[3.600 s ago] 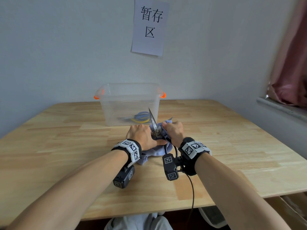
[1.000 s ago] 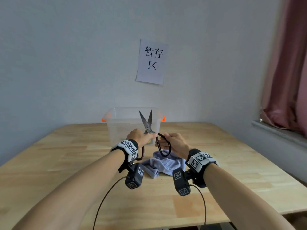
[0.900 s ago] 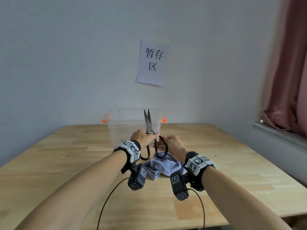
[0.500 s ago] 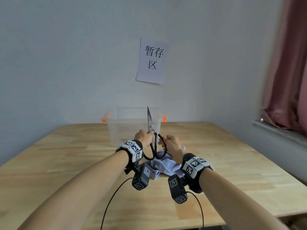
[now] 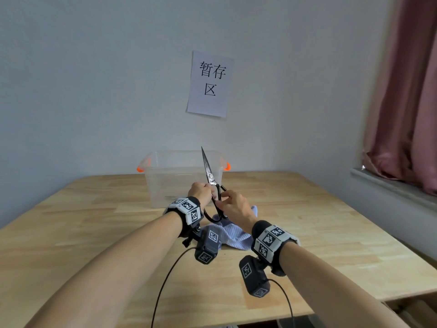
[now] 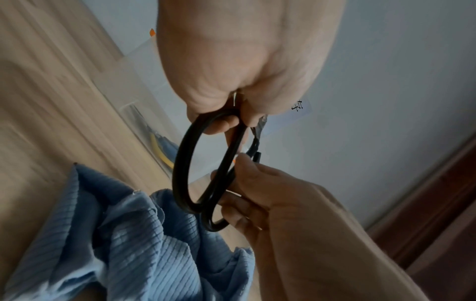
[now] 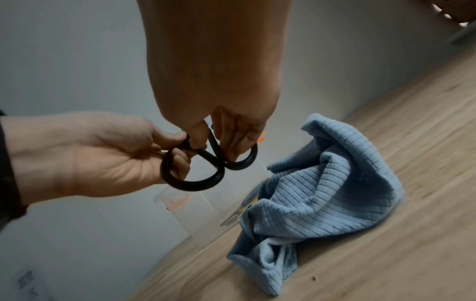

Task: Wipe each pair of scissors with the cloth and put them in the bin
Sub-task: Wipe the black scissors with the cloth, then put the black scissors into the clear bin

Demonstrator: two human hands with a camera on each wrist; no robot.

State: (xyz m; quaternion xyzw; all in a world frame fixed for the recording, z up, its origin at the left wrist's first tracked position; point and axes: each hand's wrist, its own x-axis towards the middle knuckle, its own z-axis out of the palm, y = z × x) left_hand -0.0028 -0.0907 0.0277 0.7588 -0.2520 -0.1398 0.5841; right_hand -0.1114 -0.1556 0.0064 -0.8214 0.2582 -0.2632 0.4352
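Black-handled scissors (image 5: 209, 174) stand upright above the table, blades closed and tip pointing up. My left hand (image 5: 201, 191) grips the left handle loop (image 6: 185, 160) just below the pivot. My right hand (image 5: 233, 204) pinches the right handle loop (image 7: 242, 163). The blue ribbed cloth (image 5: 233, 235) lies crumpled on the table below both hands, held by neither (image 7: 322, 189). The clear bin (image 5: 182, 176) with orange latches stands just behind the scissors. Another pair of scissors with blue and yellow handles (image 6: 162, 148) shows through its wall.
The wooden table (image 5: 71, 233) runs wide on both sides of the bin. A paper sign (image 5: 210, 84) hangs on the wall behind. A window ledge (image 5: 390, 185) and pink curtain (image 5: 406, 91) are at the right. Wrist camera cables (image 5: 165, 280) hang under my arms.
The scissor blades, spread apart a second ago, have come together. Both hands have moved closer, still holding the handles above the cloth.
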